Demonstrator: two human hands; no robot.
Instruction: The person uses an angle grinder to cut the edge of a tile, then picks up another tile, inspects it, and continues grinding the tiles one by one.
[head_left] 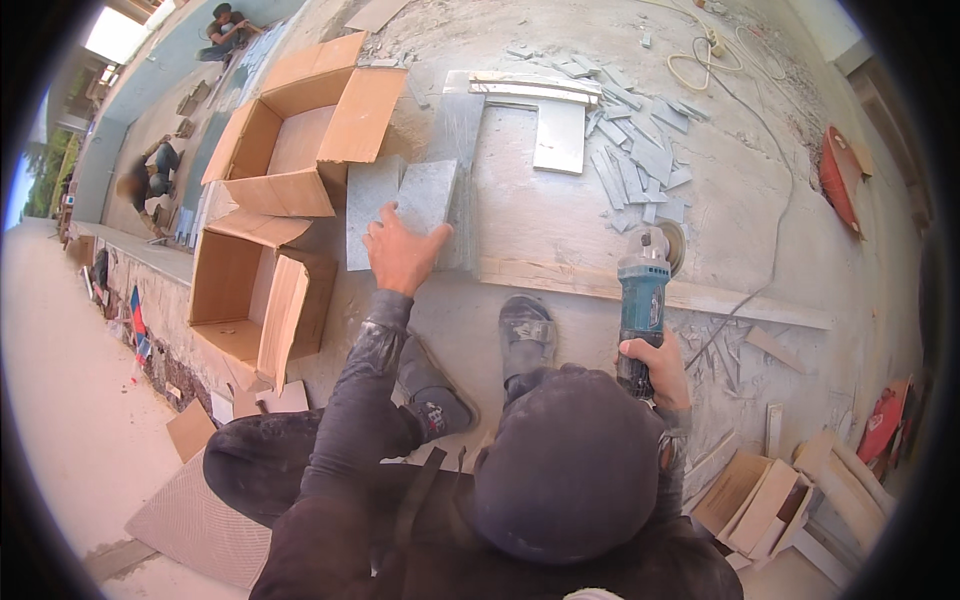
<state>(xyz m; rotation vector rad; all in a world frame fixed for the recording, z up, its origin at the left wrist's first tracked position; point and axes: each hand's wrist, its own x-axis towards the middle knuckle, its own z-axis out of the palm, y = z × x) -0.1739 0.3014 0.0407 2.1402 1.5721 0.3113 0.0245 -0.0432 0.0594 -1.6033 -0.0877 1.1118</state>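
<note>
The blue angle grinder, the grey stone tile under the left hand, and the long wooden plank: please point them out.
blue angle grinder [641,300], head view, on its blue body.
grey stone tile [428,195], head view, on its flat top face.
long wooden plank [560,279], head view, on its bare left stretch.

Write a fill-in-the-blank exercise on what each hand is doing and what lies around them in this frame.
1. The right hand grips a blue angle ____.
2. The left hand rests on a grey stone ____.
3. To the person's left stand two open ____ boxes.
4. The wooden plank lies across the floor in front of the person's ____.

Missing words: grinder; tile; cardboard; shoes
</note>
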